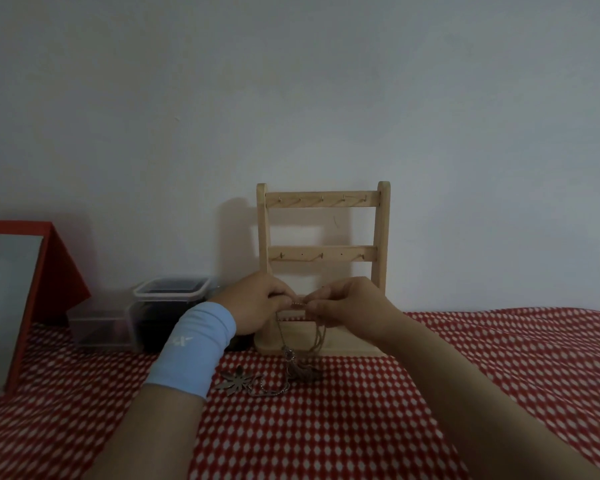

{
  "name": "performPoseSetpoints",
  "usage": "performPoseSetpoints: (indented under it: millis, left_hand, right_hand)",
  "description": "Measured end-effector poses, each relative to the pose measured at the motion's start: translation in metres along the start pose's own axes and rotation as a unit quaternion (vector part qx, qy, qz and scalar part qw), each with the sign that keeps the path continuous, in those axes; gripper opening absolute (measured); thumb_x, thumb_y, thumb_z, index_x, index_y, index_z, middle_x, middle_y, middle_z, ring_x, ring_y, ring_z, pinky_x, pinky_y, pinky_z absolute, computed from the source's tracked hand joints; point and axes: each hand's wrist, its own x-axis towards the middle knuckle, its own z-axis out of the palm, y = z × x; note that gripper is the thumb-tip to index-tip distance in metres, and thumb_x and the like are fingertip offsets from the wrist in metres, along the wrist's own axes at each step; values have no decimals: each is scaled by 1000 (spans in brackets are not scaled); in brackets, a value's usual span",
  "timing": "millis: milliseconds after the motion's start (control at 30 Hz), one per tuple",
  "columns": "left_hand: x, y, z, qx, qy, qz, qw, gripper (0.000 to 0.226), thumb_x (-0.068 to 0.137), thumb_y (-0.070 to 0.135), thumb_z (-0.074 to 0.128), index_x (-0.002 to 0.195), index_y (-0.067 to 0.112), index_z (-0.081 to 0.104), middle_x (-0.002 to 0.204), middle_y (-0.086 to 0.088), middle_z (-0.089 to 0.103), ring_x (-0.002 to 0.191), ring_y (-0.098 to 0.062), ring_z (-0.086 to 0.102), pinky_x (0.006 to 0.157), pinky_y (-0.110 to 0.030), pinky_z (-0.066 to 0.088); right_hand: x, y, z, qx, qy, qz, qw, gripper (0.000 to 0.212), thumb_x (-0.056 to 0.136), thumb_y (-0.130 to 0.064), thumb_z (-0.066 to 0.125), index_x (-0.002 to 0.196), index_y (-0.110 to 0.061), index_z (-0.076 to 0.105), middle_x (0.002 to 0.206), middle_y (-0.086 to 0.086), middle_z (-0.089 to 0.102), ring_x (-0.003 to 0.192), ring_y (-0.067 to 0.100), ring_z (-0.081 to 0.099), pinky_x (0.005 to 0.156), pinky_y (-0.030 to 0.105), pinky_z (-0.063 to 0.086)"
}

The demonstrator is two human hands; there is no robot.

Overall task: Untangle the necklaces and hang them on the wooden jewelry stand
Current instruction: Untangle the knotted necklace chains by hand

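Both left hand (257, 303) and right hand (347, 304) pinch a chain (298, 303) before the stand (262, 237) (hooks (322, 199) bare); untangling step, and next probably needs strands teased apart.

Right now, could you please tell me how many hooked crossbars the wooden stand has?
2: top crossbar, middle crossbar; the left hand and right hand may hide a lower one.
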Motion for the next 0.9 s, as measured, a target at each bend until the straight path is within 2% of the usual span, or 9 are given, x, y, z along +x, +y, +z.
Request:
performPoseSetpoints:
  millis: [100,200,300,367,467,567,733,833,900]
  left_hand:
    - [-1,1,-3,-12,26,-9,1000,26,101,21,47,100,21,72,93,8,66,91,-12,60,87,-31,48]
    - [1,1,0,-171,89,-50,980,29,103,19,42,92,15,69,85,3,63,81,-16,61,85,-38,52]
    - [0,2,2,-479,108,-89,867,29,105,13,36,86,6,58,79,-8,54,68,-22,64,82,-45,56]
    - [-1,2,0,-550,107,-101,822,27,105,11,33,88,5,53,75,-8,53,59,-22,59,68,-40,59]
    - [-1,3,0,-475,108,-117,865,23,104,11,34,93,7,54,71,-6,61,50,-19,53,51,-32,53]
    - [3,0,0,-418,131,-109,892,24,101,9,34,90,9,55,64,-2,64,42,-17,45,53,-31,45]
    - [2,-1,-4,-498,83,-134,853,27,96,18,40,71,12,46,50,-1,38,34,-17,34,45,-28,46]
    - [-4,-5,-5,-414,77,-82,903,27,98,19,51,72,13,49,55,-2,36,43,-16,37,60,-37,55]
    - [-6,-3,-7,-457,124,-38,880,27,100,14,50,73,12,47,59,-4,47,51,-18,48,68,-40,56]
  right_hand:
    - [2,2,-1,-38,6,-13,999,10,93,-15,73,87,-13,80,83,2,78,64,2,62,60,13,50]
    - [3,4,-5,-57,-12,-12,998,12,95,-17,70,87,-13,78,76,-3,75,59,-1,60,58,12,49]
    - [5,8,-12,-157,-51,3,986,12,96,-22,69,95,-14,77,77,-6,74,63,-2,61,61,12,49]
    - [7,12,-16,-223,-73,28,972,13,97,-24,68,99,-17,78,81,-6,75,67,-1,63,64,13,49]
    - [8,17,-23,-289,-86,69,951,15,97,-27,67,101,-18,79,83,-8,72,75,2,63,70,17,46]
    - [9,20,-29,-347,-100,88,929,15,92,-28,72,102,-20,80,97,-9,73,90,8,66,85,24,51]
    - [8,21,-33,-350,-119,127,920,20,84,-39,78,94,-22,83,97,-6,76,94,13,69,83,29,57]
    - [7,21,-32,-306,-111,101,940,17,89,-36,76,101,-27,83,93,-10,74,82,10,65,73,24,53]
    - [7,21,-30,-310,-128,100,937,18,93,-34,72,108,-31,80,104,-9,74,92,14,66,85,27,54]
